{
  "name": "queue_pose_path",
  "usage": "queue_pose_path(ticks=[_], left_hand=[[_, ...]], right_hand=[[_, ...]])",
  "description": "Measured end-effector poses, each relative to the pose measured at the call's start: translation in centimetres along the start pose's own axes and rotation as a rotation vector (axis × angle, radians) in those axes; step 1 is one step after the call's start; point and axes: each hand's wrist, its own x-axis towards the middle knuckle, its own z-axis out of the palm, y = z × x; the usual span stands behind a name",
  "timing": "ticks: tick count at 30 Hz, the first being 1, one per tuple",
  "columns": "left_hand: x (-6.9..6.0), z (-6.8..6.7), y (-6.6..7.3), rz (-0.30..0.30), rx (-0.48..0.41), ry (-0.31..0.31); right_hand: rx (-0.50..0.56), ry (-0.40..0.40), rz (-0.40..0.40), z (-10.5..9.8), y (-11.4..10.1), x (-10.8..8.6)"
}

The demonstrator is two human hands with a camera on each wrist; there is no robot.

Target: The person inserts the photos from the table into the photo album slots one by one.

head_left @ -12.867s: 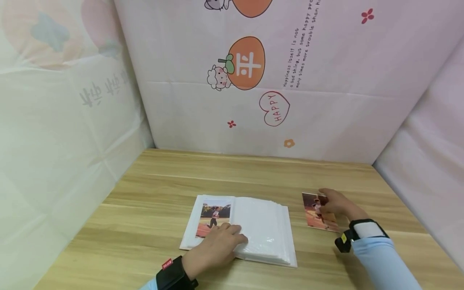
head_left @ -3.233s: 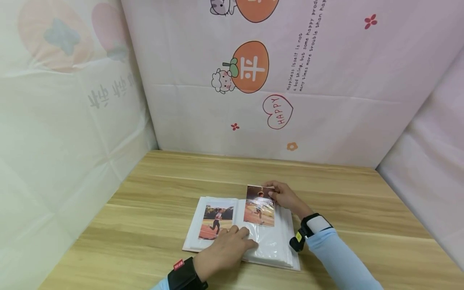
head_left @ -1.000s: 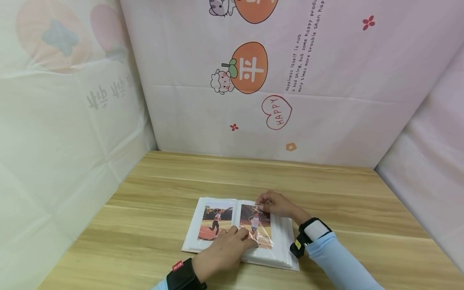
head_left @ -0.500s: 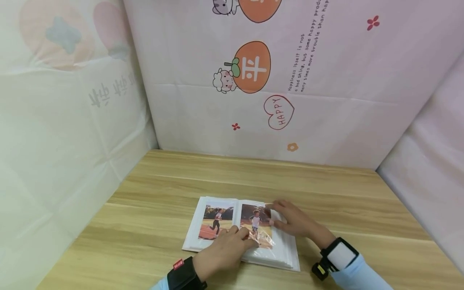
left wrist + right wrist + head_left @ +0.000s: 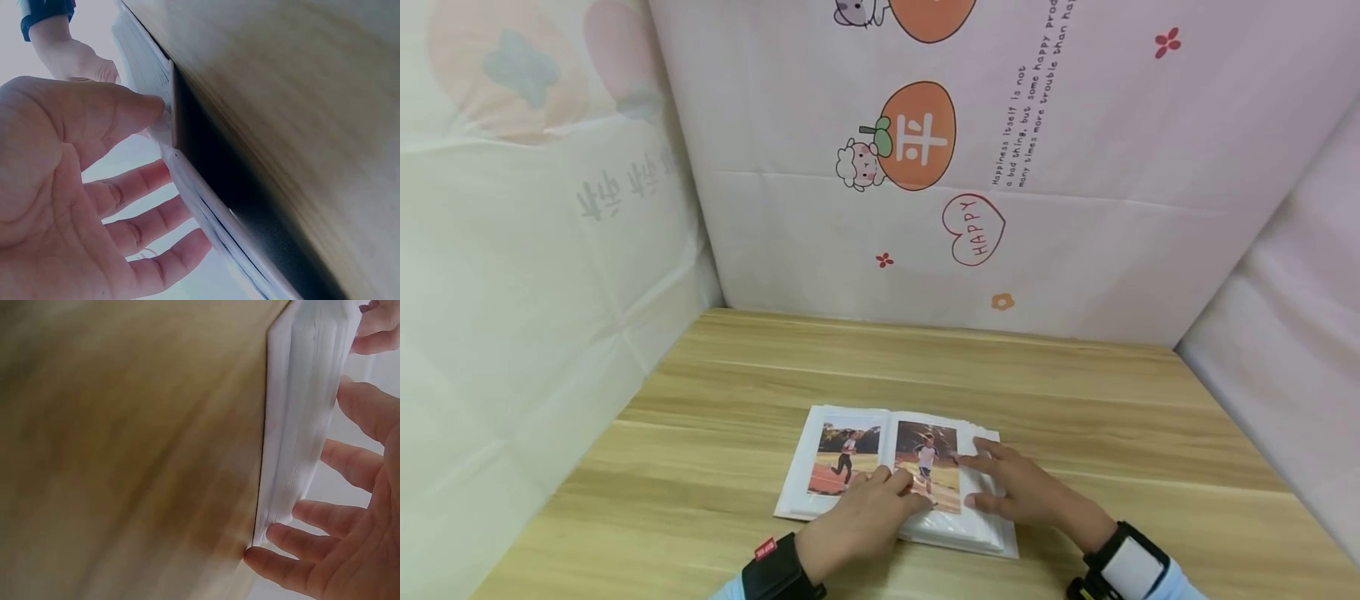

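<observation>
An open photo album [image 5: 947, 527] lies on the table. Its left page carries a photo [image 5: 833, 450] of a runner in dark leggings. In the right page's clear pocket sits a second photo [image 5: 942, 450], of a runner in a white top. My left hand [image 5: 861, 517] rests across the fold at the near edge and covers some of both photos' lower parts. In the left wrist view its thumb [image 5: 125, 112] presses the page edge while the other fingers stretch over the pages. My right hand [image 5: 1022, 487] rests spread along the album's right side, its fingertips touching the page and edge.
The wooden table [image 5: 700, 433] surrounds the album. White printed cloth [image 5: 820, 250] hangs behind it, with more cloth on the left [image 5: 550, 333] and right [image 5: 1285, 333] sides.
The runner photo in the white top went from the table at right into the right-page pocket, sliding down until fully in. My right hand let go and moved right and nearer; the left stays put.
</observation>
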Motion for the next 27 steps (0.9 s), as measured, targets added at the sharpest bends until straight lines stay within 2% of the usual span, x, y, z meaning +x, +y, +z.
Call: queue_pose_path(ticks=[6,13,16,21,24,27], left_hand=[[0.2,0.2,0.2,-0.001,0.004,-0.002],[0.2,0.4,0.3,0.005,-0.034,0.010],[0.3,0.4,0.1,0.004,-0.100,0.000],[0.7,-0.3,-1.4,0.011,-0.204,0.052],[0.8,-1.2,-2.8,0.012,-0.187,0.103],[0.7,-1.8,-4.2,-0.013,-0.204,0.123]], right_hand=[[-0.002,0.004,-0.004,0.0,0.1,-0.2],[-0.002,0.012,-0.033,-0.1,0.2,-0.5],[-0.004,0.010,-0.032,0.0,0.3,-0.6],[-0.003,-0.009,-0.013,-0.1,0.2,-0.5],[-0.006,-0.015,-0.020,-0.1,0.1,-0.2],[0.003,-0.024,-0.024,-0.2,-0.2,0.0]])
